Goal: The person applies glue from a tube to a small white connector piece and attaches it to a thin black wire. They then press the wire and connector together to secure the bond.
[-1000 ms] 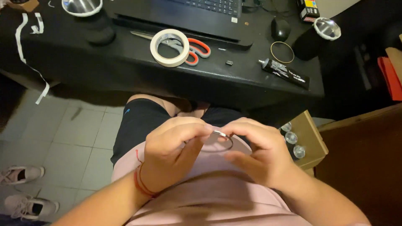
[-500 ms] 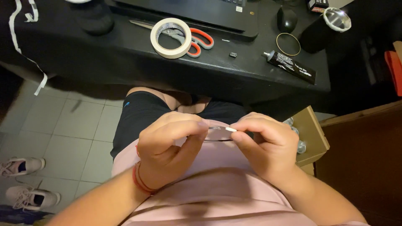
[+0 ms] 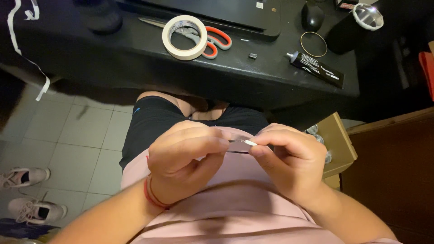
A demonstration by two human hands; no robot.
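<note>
Small clear flat piece with a white tip, pinched between both hands over the lap, above the pink shirt. Long axis roughly level, running left to right between the two grips. Left hand closed on its near-left end, thumb and forefinger pressed together; right hand closed on the white-tipped end, fingertips touching it. Both equally near, meeting at the middle. Well apart, on the black desk: roll of cream masking tape, orange-handled scissors, black glue tube.

Both hands pinching small clear piece
</note>
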